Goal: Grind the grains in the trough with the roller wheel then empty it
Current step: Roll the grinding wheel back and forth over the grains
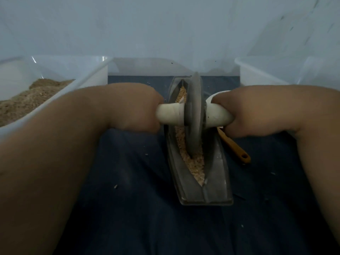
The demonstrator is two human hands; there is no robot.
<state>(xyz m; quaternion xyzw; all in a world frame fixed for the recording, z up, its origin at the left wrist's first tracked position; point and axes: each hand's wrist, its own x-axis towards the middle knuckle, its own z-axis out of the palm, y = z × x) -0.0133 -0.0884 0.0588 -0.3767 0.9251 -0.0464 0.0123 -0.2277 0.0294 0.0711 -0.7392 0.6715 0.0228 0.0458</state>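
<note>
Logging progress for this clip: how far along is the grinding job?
Done: the grains in the trough already look coarsely crushed. In hand: the left hand and right hand grip the handles of the wheel, which stands in the trough. Left: emptying, since the trough still holds its grains.

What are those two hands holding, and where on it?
The roller wheel, by its white handle: left hand grips the left end, right hand the right end.

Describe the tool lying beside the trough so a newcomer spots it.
Find the grey trough on the dark cloth. Right of it, running under the right hand, lies a slim handle. It alone is mustard-yellow, with a hole at its near end.
</note>
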